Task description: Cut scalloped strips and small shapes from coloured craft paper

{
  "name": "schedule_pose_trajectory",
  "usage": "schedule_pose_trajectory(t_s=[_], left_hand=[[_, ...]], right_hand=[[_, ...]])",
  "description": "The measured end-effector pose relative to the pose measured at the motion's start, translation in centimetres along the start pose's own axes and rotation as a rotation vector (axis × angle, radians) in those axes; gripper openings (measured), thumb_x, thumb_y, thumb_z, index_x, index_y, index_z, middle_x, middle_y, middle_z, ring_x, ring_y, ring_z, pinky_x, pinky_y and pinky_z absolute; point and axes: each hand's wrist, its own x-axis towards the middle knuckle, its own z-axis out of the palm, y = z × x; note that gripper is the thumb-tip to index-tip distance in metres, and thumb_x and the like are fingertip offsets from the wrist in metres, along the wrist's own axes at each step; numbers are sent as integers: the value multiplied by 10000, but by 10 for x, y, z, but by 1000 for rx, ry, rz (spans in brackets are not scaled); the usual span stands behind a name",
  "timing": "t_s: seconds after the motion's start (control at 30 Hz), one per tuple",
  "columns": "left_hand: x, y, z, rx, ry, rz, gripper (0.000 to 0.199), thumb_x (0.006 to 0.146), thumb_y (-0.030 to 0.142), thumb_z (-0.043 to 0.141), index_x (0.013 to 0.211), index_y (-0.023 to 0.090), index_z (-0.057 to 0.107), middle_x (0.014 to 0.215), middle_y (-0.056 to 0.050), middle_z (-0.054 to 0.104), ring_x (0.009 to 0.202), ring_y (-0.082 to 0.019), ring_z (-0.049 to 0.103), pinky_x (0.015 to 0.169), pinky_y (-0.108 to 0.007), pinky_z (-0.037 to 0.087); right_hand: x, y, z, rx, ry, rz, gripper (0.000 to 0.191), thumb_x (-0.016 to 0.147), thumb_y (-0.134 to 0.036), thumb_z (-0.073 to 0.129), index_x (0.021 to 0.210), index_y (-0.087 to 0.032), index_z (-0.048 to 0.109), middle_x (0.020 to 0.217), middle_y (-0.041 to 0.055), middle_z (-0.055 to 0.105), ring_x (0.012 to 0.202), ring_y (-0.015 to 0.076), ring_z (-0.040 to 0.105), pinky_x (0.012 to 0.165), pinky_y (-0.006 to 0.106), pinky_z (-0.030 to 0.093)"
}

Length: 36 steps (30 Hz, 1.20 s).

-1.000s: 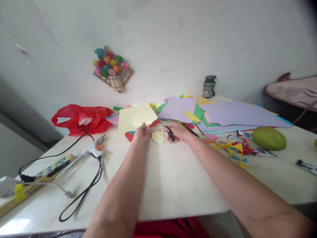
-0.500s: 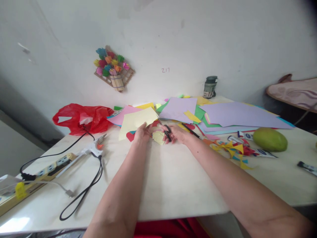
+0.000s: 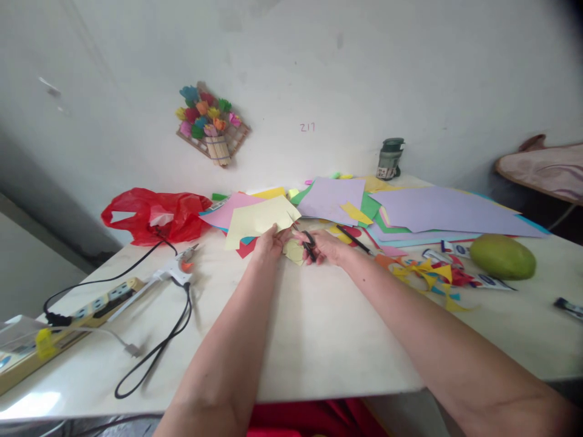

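Note:
My left hand (image 3: pixel 272 243) pinches the lower edge of a pale yellow paper sheet (image 3: pixel 255 220), held up over the table. In my right hand (image 3: pixel 321 246) are scissors with black handles (image 3: pixel 309 241); their blades point up and left at the sheet's right corner, where a slit shows. Beneath the hands lies a cut pale yellow paper piece (image 3: pixel 294 250). Red paper (image 3: pixel 246 247) pokes out under the held sheet, beside my left hand. Just right of my right hand rests a black pencil-like stick (image 3: pixel 356 240).
A red plastic bag (image 3: pixel 155 212), a glue gun (image 3: pixel 178 267) and a power strip (image 3: pixel 109 300) with cables are on the left. Stacked coloured sheets (image 3: pixel 446 209) and a bottle (image 3: pixel 390 159) stand behind. On the right lie paper scraps (image 3: pixel 430 274), tubes and a green mango (image 3: pixel 502 257).
The pale yellow sheet has shifted slightly right and its right corner now shows a slit by the blades. The whole view has moved a little.

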Motion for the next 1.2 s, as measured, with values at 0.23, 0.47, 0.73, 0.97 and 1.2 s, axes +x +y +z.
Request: schedule_pose_trajectory(t_s=[0.23,0.47,0.73,0.97,1.2], left_hand=[[-5,-3,4,-3,17,9,282,889,37,486,1145,97,588,926,-117,720,760,-183,710,701,-271,594],[-1,-7,4,15,19,15,252,884,32,491,1104,107,585,880,-98,714,710,-169,698,698,-277,592],[-1,-9,5,6,43,11,237,889,34,491,1098,105,577,872,-100,706,663,-157,687,640,-261,589],[-1,-8,5,-6,30,6,241,893,27,474,1095,110,578,875,-103,706,671,-158,692,624,-250,592],[1,-9,3,-7,38,39,188,897,43,479,1053,95,572,817,-91,690,660,-164,688,636,-267,596]], right_hand=[[1,1,3,17,23,-7,452,784,-597,640,841,-152,584,563,45,625,422,124,564,317,178,308],[4,2,5,28,54,3,465,793,-603,634,865,-148,581,541,29,615,405,113,549,309,172,289],[6,5,6,21,91,-24,482,779,-630,637,816,-153,581,526,14,598,379,99,525,303,176,264],[10,8,6,24,113,-83,454,749,-605,683,729,-166,567,516,-10,563,360,79,474,294,187,217],[10,6,10,-11,161,-112,406,752,-517,726,660,-163,550,494,-6,547,354,79,458,307,196,224]])
